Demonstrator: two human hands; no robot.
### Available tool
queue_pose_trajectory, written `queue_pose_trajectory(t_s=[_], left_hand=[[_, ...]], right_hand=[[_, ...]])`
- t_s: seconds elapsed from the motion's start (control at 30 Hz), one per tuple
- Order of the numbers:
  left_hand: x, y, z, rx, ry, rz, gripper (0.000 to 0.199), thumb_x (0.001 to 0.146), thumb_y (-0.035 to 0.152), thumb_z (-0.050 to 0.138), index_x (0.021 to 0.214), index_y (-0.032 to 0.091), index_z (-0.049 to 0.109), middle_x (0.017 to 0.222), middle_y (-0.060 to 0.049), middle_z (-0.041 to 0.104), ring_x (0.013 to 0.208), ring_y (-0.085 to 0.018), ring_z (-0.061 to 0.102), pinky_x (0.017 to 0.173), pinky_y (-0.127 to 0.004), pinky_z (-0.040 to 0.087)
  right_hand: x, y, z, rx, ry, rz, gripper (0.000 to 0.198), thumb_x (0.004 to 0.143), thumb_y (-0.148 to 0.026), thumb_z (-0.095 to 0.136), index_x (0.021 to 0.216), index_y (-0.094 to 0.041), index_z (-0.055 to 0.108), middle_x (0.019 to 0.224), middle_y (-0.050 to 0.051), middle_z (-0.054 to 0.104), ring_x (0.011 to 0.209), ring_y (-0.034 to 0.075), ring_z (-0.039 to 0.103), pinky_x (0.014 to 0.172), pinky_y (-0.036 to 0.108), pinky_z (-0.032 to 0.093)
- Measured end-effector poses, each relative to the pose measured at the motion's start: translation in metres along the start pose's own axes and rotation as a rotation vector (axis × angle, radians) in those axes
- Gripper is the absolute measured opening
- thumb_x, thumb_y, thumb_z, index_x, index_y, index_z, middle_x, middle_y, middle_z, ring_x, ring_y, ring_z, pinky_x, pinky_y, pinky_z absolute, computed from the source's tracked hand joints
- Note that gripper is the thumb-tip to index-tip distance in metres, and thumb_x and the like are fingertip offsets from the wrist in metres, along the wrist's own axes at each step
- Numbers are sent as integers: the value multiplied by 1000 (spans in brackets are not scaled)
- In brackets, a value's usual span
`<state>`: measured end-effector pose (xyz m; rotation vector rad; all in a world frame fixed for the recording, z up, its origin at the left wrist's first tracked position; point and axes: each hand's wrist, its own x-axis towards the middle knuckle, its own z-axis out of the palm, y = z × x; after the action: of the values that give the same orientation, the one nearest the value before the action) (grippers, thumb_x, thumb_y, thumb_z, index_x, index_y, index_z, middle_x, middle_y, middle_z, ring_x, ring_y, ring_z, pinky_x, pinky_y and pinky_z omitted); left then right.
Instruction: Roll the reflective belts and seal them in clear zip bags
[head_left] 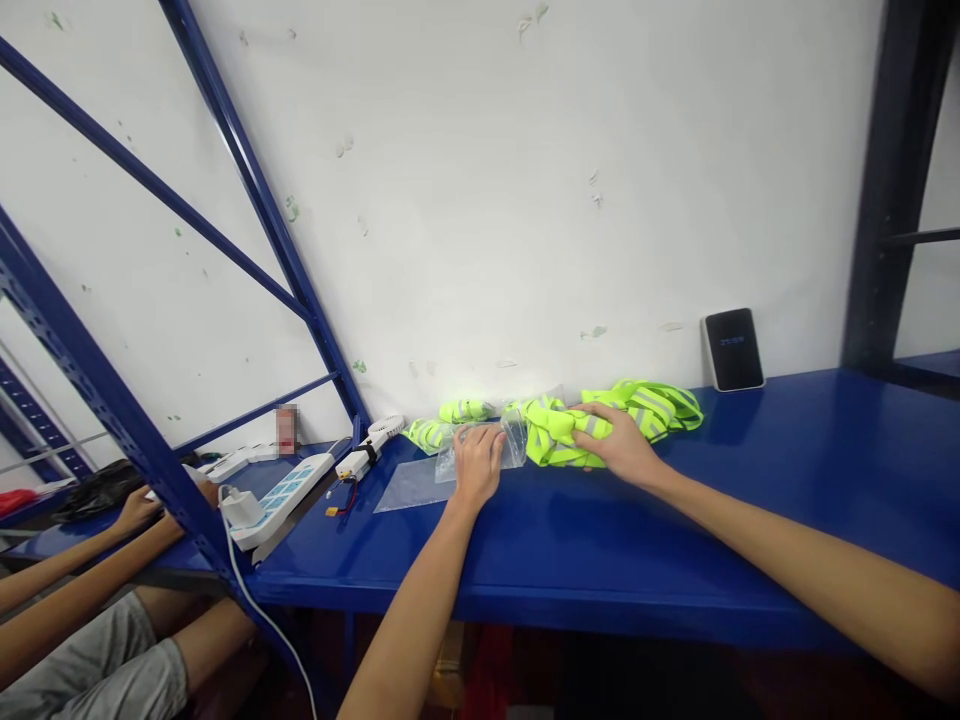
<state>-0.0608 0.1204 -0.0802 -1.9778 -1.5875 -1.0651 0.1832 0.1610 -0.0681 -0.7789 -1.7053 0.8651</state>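
Note:
My left hand (478, 462) has its fingers curled onto a clear plastic bag (514, 443), and another flat clear bag (409, 484) lies on the blue table under it. My right hand (616, 445) is closed on a bundle of neon-yellow reflective straps (559, 432), just right of the bag's edge. Behind that hand spreads a looser pile of the same straps (664, 408). Two smaller neon-yellow rolls, one against the wall (463, 410) and one nearer the left (429, 435), lie beyond my left hand.
A dark-screened device (733, 350) leans on the wall at the right. Leftward are a white power strip (289, 495), a white unit with a yellow-tipped cable (358, 462) and a blue rack post (135, 420). Another person's hands (139, 510) are past the post.

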Motion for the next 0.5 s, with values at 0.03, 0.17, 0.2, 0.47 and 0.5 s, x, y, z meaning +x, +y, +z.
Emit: queue_pose_trajectory(t_s=[0.03,0.17,0.2,0.47,0.5], left_hand=[[-1,0,-1,-1,1,1,37,99,36,33,112,23,65,109,-6,68,105,-21,58,108,-46,26],[-3,7,0,-54,0,16,39,99,36,32,121,24,61,116,-6,67,109,-21,57,107,-46,28],[-3,11,1,-74,5,22,39,99,36,32,122,24,60,118,-6,66,111,-20,56,107,-45,29],[-4,21,-1,-191,22,7,40,99,36,31,124,25,60,125,-5,64,117,-20,55,104,-42,34],[-4,21,-2,-217,3,28,40,100,36,30,125,25,59,126,-5,63,119,-20,54,104,-42,34]], right_hand=[[0,-1,0,67,-2,44,40,73,-36,67,109,-20,62,96,7,70,63,25,68,54,40,60],[1,-1,4,181,5,81,41,72,-39,69,107,-20,60,96,7,69,59,23,66,44,37,58],[1,0,5,163,4,66,41,72,-39,69,107,-21,60,98,7,69,61,24,67,45,37,58],[-5,-10,1,-149,-89,-248,33,72,-29,65,104,-20,64,108,6,67,102,29,62,93,42,49],[-5,-11,1,-150,-119,-261,32,72,-28,64,103,-19,64,106,5,68,102,29,62,94,42,48]])
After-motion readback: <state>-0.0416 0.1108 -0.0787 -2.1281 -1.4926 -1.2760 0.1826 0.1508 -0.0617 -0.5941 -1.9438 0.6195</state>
